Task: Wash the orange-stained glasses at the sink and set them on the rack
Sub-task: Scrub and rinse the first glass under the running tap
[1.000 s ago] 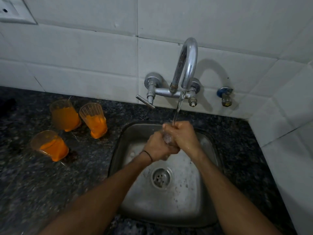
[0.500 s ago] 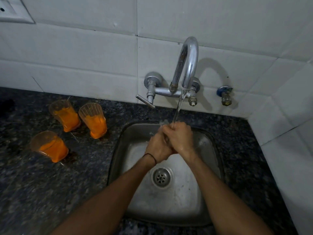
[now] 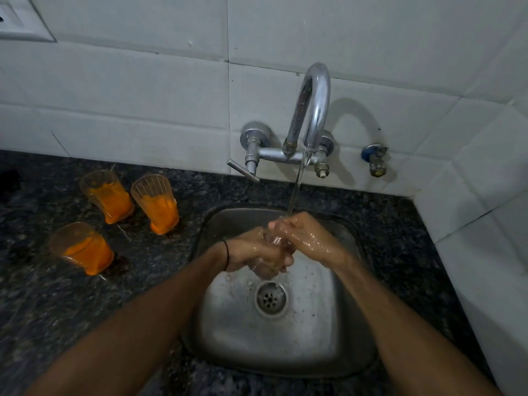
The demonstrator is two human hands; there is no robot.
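Over the steel sink (image 3: pixel 337 350) both my hands hold a clear glass (image 3: pixel 270 254) under the running tap (image 3: pixel 313 110). My left hand (image 3: pixel 254 252) wraps the glass's lower part. Wet and shiny, my right hand (image 3: pixel 310 237) grips the glass near its rim, where the water stream lands. Most of the glass is hidden by my fingers. Three orange-stained glasses stand on the dark counter at the left: one at the back left (image 3: pixel 107 195), one beside it (image 3: pixel 155 202), one nearer me (image 3: pixel 83 248).
The dark speckled granite counter (image 3: pixel 71 324) surrounds the sink. A white tiled wall (image 3: pixel 143 95) rises behind, and a white tiled side wall (image 3: pixel 485 224) closes the right. A small blue-capped valve (image 3: pixel 374 160) sticks out right of the tap. The drain (image 3: pixel 271 298) lies below my hands.
My hands stay under the stream with the glass; the left hand has slid lower on the glass and the right has turned slightly around it.
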